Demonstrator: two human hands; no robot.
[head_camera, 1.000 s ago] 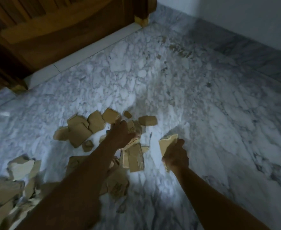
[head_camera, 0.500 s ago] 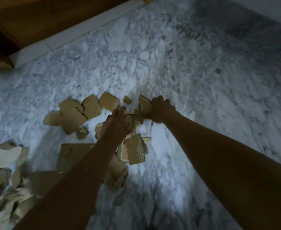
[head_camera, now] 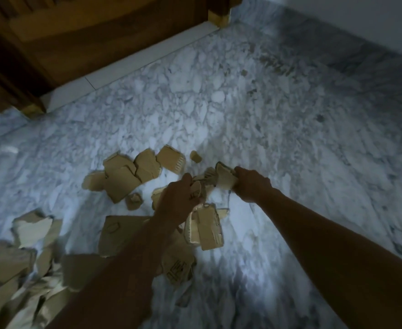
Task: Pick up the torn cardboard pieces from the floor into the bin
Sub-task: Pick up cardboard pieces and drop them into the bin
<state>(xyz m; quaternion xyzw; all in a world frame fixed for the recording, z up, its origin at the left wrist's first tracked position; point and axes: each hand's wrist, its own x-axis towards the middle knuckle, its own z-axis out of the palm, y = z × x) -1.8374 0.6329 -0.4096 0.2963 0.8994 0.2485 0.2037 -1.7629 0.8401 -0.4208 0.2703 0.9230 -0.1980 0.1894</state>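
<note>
At the lower left of the marble floor point(head_camera: 290, 138), a heap of torn cardboard pieces point(head_camera: 12, 260) is seen, and a printed piece point(head_camera: 179, 269) lies beside the left forearm. Further out, small scraps point(head_camera: 196, 189) are held in the curled fingers of the left hand point(head_camera: 178, 203). A pale piece point(head_camera: 226, 178) is gripped by the right hand point(head_camera: 252, 186). Beyond the hands, a flat cluster point(head_camera: 133, 172) is spread on the floor. A wooden door point(head_camera: 88, 32) is noted farthest off.

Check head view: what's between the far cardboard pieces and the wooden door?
Head view: only bare marble floor and a white threshold strip lie between the cardboard pieces and the door.
</note>
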